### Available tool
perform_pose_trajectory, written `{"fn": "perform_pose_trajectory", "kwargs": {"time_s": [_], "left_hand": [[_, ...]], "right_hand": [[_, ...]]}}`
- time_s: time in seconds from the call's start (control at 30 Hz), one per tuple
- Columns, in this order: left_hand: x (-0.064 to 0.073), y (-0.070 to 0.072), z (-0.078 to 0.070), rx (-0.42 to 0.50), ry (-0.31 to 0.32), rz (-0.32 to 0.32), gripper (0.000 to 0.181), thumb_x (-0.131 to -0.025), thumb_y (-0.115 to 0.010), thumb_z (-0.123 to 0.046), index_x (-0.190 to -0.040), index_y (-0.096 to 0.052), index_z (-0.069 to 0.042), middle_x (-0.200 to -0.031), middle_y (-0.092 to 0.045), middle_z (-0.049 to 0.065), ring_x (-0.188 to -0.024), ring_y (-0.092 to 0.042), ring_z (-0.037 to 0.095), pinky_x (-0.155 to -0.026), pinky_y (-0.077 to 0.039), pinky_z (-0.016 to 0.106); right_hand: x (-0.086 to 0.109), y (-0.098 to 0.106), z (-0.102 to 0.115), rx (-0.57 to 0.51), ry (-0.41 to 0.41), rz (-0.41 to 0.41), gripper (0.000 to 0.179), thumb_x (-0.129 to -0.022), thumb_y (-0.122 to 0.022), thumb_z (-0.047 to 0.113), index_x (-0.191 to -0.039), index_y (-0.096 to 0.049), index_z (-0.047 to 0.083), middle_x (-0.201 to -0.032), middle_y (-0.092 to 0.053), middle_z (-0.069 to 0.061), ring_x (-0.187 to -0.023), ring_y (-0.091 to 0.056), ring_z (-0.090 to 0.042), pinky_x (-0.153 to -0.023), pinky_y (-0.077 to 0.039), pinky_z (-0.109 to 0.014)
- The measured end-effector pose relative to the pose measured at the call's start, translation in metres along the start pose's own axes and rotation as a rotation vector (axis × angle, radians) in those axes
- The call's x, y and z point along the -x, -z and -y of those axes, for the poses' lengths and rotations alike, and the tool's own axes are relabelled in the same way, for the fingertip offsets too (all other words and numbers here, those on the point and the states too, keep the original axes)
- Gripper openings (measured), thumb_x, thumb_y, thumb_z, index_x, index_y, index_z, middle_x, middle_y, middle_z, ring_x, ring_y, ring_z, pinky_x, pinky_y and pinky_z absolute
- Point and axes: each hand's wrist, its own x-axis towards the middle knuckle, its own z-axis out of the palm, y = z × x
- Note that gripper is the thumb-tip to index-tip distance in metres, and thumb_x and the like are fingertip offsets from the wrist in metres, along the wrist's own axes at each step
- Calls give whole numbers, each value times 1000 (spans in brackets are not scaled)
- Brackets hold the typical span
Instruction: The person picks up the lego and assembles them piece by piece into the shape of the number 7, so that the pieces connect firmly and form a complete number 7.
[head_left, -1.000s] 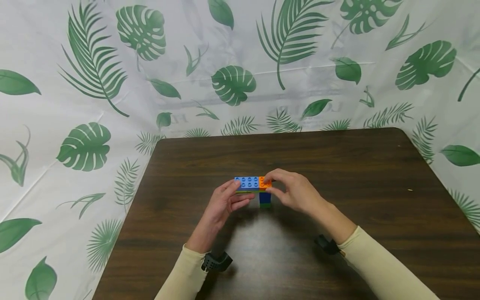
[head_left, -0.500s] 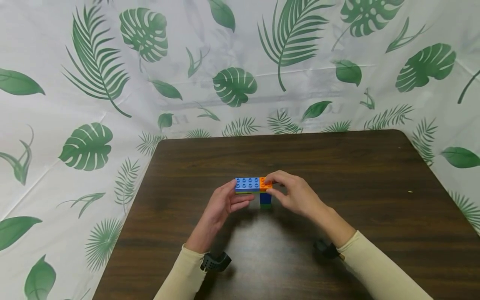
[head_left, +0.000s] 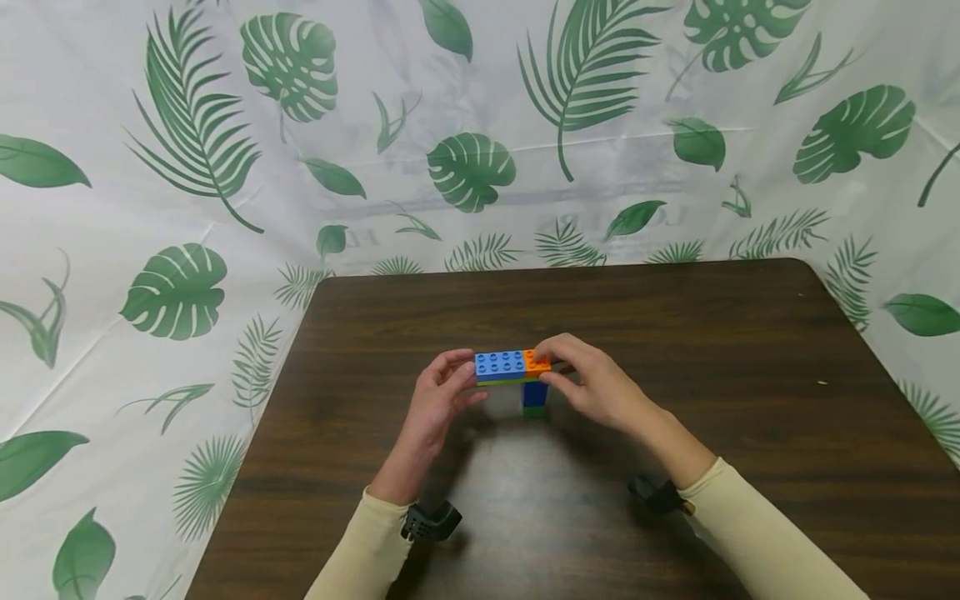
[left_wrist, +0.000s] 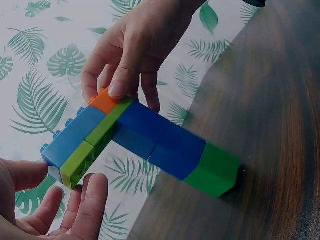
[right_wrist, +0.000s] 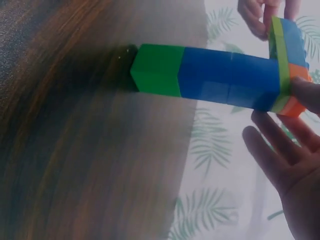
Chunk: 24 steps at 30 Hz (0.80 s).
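Observation:
Toy building bricks form an upside-down L standing on the table. At its foot is a green brick (right_wrist: 157,70), with dark blue bricks (right_wrist: 230,77) stacked above. A lime-green layer (left_wrist: 106,126) juts left from the top, carrying a light blue brick (head_left: 499,364) and an orange brick (head_left: 532,364). My right hand (head_left: 606,387) pinches the orange brick between thumb and fingers. At the overhanging end, my left hand (head_left: 433,404) has its thumb by the light blue brick's end face. Its other fingers are spread loosely around and below that end.
The dark wood table (head_left: 675,325) extends around the bricks on all sides. Behind and to the left hangs a white leaf-print sheet (head_left: 390,75). A black wrist device (head_left: 432,522) sits at the left cuff, and another (head_left: 654,495) at the right.
My left thumb has come off the top of the light blue brick to its end, and the left fingers have spread and drawn back left. My right hand keeps its pinch on the orange brick.

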Motion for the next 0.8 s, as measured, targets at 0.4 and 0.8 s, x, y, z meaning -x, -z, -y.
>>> {"fn": "perform_pose_trajectory", "kwargs": {"time_s": [0.4, 0.8], "left_hand": [[-2, 0, 2, -67, 15, 21, 31, -96, -59, -22, -116, -57, 2, -108, -63, 13, -99, -65, 36, -80, -56, 40], [-9, 3, 7, -126, 103, 79, 44, -100, -49, -33, -127, -57, 1, -128, -57, 19, -117, -55, 38, -84, -55, 42]], "right_hand": [[1, -7, -9, -127, -185, -103, 35, -89, -68, 15, -121, -56, 16, -115, -60, -1, -94, -66, -13, -78, -56, -28], [1, -14, -23, -212, -422, -170, 29, -88, -69, 31, -109, -65, 11, -104, -68, -9, -82, -69, -24, -68, -57, -30]]}}
